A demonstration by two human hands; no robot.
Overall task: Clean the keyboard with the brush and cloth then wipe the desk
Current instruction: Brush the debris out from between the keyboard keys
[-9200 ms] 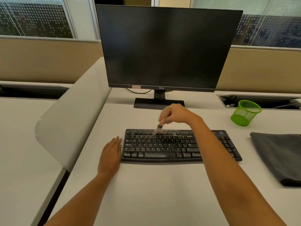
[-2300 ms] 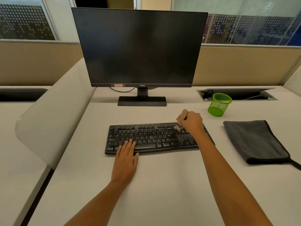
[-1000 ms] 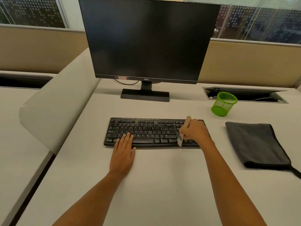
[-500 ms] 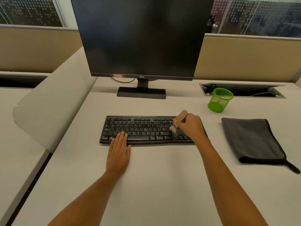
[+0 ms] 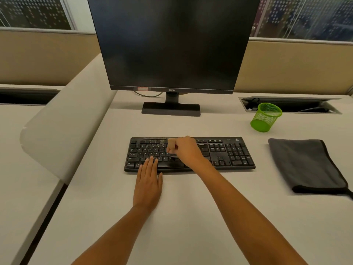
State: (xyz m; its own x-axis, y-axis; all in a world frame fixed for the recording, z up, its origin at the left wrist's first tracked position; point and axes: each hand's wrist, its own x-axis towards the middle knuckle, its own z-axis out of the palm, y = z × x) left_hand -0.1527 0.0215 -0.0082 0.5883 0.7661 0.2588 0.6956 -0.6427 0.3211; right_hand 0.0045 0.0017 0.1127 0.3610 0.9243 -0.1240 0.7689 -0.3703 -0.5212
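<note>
— How do the hands sit?

— The left hand (image 5: 148, 185) lies flat on the desk (image 5: 191, 217), palm down. Its fingers are straight and pressed together, with the tips on the bottom key row towards the left of the keyboard (image 5: 231, 154). The right hand (image 5: 184, 150) hangs over the middle keys, the forearm coming in from the lower right. Its fingers are curled tight into a fist round the brush (image 5: 171, 142).

— Which way does the brush point?

— Hard to say. Only a pale, blurred stub shows at the fist's left edge. The bristles are lost in blur and shadow, so I cannot tell whether they touch the keys.

— And the cloth?

— The cloth (image 5: 305, 165) lies folded on the desk to the right of the keyboard, apart from it. Its near right corner runs off the frame. A green cup (image 5: 266, 117) stands behind it. The top of the monitor (image 5: 172, 44) is cut off, and both elbows fall outside the view.
</note>
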